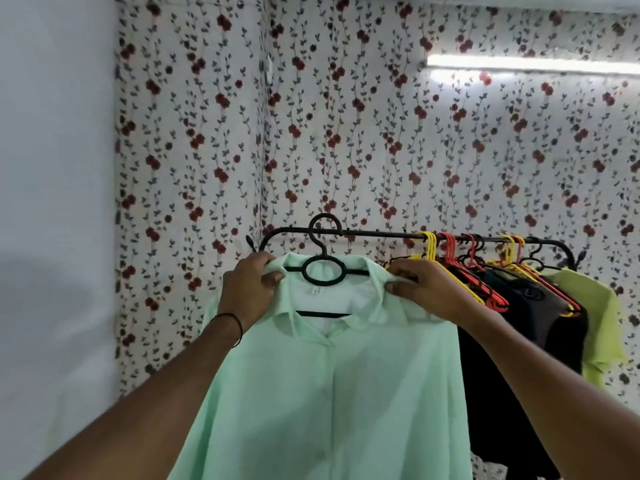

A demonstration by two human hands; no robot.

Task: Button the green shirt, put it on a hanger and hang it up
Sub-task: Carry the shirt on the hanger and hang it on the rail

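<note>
The mint green shirt [322,386] hangs buttoned down its front on a black hanger [323,268]. The hanger's hook sits over the black clothes rail [381,233] near its left end. My left hand [251,289] pinches the shirt's left shoulder at the collar. My right hand [420,289] grips the right shoulder by the collar. A thin black band circles my left wrist. The shirt's lower part runs out of the frame.
Right of the shirt, the rail carries several yellow and red hangers [450,251], dark garments [530,327] and a yellow-green top [599,323]. Floral wallpaper [346,133] covers the wall behind. A plain pale wall [55,202] stands at left. A tube light [533,62] glows top right.
</note>
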